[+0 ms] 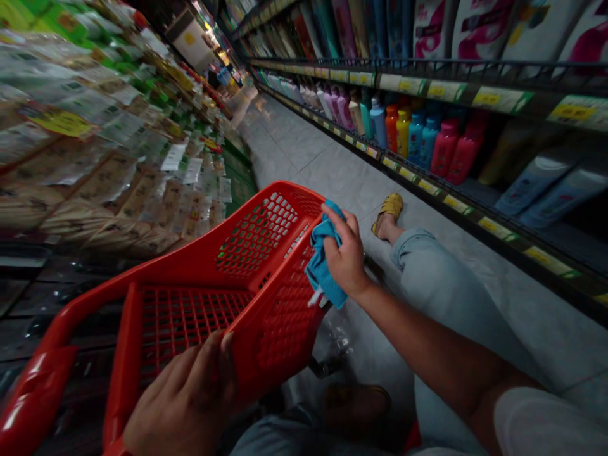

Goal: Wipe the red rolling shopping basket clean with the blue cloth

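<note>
A red plastic shopping basket (199, 272) with perforated walls lies tilted across my lap, its open side facing me. My left hand (185, 399) grips its near rim, fingers curled over the edge. My right hand (346, 253) is closed on a blue cloth (323, 266) and presses it against the basket's right rim. I sit on the floor of a shop aisle, with my leg in light trousers (441, 285) stretched out and a yellow sandal (388, 212) on the foot.
Shelves on the right hold coloured bottles (418, 136) behind yellow price tags. Packets (118, 183) fill the shelves on the left. A grey tiled floor (308, 158) runs down the aisle between them. Something clear and plastic (337, 335) lies under the basket.
</note>
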A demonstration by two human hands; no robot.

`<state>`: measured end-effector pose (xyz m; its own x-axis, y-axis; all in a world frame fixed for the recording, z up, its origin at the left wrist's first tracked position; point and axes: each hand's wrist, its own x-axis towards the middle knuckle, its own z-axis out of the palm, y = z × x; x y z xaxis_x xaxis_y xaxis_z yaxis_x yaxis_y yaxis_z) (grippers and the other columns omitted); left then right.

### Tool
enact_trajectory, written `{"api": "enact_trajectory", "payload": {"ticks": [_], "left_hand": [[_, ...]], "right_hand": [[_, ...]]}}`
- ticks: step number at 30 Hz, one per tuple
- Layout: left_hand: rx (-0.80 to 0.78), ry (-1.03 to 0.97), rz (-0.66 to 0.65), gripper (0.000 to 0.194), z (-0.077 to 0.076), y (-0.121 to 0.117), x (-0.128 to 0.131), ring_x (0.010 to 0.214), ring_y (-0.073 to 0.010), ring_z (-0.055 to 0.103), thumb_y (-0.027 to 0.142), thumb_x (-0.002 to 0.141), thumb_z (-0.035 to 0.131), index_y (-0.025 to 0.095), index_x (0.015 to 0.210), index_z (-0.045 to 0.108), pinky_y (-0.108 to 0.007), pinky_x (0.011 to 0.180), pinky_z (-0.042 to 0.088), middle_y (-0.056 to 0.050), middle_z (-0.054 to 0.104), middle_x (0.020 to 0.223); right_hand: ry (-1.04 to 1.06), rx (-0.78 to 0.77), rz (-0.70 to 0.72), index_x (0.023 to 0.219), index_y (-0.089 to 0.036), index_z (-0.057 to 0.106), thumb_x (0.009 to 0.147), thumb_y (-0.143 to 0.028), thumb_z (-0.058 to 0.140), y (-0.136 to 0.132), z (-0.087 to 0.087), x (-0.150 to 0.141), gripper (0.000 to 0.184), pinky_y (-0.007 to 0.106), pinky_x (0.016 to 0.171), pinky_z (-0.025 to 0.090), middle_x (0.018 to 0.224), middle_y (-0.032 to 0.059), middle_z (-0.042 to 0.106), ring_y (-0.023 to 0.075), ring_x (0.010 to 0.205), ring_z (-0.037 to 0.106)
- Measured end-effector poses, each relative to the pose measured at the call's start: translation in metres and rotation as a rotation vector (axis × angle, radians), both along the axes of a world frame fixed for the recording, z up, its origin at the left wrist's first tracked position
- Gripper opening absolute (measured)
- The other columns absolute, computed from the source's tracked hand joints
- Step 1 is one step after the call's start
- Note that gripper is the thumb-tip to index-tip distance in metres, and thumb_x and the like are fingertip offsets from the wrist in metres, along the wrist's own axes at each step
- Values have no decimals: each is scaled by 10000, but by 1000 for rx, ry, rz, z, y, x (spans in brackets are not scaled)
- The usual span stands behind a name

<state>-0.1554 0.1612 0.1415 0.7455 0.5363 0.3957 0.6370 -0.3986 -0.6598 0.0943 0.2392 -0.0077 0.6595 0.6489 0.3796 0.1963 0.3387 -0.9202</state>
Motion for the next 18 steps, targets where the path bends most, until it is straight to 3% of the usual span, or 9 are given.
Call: {"api": "enact_trajectory", "payload": {"ticks": [4, 7, 9, 11, 18], "left_hand": [[2, -41, -16, 313, 0, -5, -9, 664, -200, 720, 210, 832, 795, 207, 1097, 629, -296, 621, 498, -31, 781, 787], [-82, -99, 51, 264, -2, -10, -22, 714, -218, 736, 230, 886, 728, 247, 1134, 639, -320, 660, 520, -26, 795, 858], [-155, -137, 97, 243, -4, -15, -32, 790, -245, 748, 225, 925, 665, 262, 1165, 654, -352, 709, 540, -41, 801, 930], [-205, -188, 110, 243, -6, -18, -42, 840, -261, 747, 209, 932, 646, 258, 1168, 676, -377, 750, 548, -54, 802, 966], [-284, -386, 145, 109, -7, -15, -59, 865, -262, 729, 285, 922, 671, 217, 975, 739, -392, 825, 549, -65, 794, 905]], "right_hand": [[223, -93, -59, 1155, -179, 710, 823, -154, 458, 32, -25, 35, 417, 398, 1106, 452, 1145, 82, 700, 210, 1132, 627], [375, -201, 89, 1029, -171, 726, 821, -244, 495, 47, -47, 55, 320, 323, 875, 542, 854, 23, 719, 185, 843, 655], [450, -254, 180, 967, -175, 727, 811, -329, 538, 46, -57, 60, 289, 264, 680, 516, 692, -21, 659, 155, 655, 593], [513, -296, 229, 932, -176, 723, 791, -412, 580, 40, -63, 63, 311, 241, 579, 457, 637, -36, 628, 139, 569, 544], [551, -303, 272, 884, -197, 706, 826, -510, 601, 16, -76, 65, 335, 295, 697, 526, 693, 5, 689, 194, 731, 661]]}}
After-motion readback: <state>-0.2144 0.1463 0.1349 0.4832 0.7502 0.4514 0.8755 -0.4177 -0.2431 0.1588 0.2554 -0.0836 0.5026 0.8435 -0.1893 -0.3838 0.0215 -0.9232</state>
